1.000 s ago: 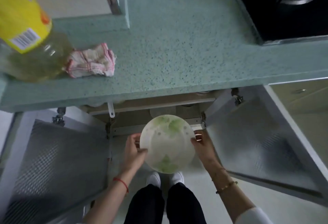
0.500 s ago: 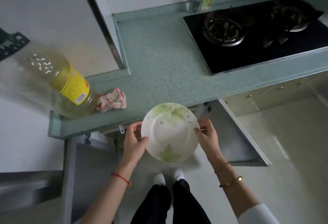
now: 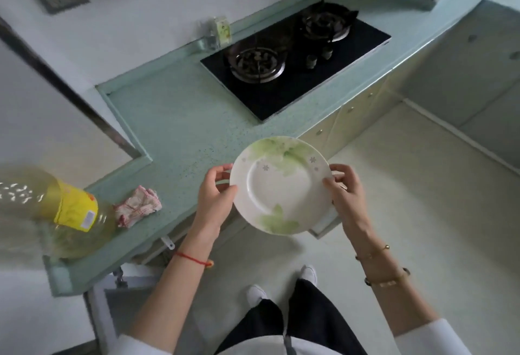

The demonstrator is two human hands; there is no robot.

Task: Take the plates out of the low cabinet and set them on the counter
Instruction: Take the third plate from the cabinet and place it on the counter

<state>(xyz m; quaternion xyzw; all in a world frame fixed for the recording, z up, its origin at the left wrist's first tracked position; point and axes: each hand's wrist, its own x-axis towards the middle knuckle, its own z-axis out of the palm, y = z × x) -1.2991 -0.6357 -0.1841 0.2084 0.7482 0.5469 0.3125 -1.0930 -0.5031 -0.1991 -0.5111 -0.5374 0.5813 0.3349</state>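
A white plate (image 3: 280,184) with pale green leaf prints is held level in the air, just off the front edge of the speckled green counter (image 3: 180,118). My left hand (image 3: 214,195) grips its left rim and my right hand (image 3: 344,188) grips its right rim. The low cabinet sits below the counter; only an open door (image 3: 323,226) shows under the plate, and its inside is hidden.
A large oil bottle with a yellow label (image 3: 64,211) stands at the counter's left end beside a crumpled pink-edged cloth (image 3: 138,205). A black gas hob (image 3: 292,56) fills the counter's far right. A small jar (image 3: 221,31) sits against the wall.
Both hands have lifted the plate from the cabinet opening up to counter height. The view has risen and tilted up, so the cabinet interior has dropped out of sight.
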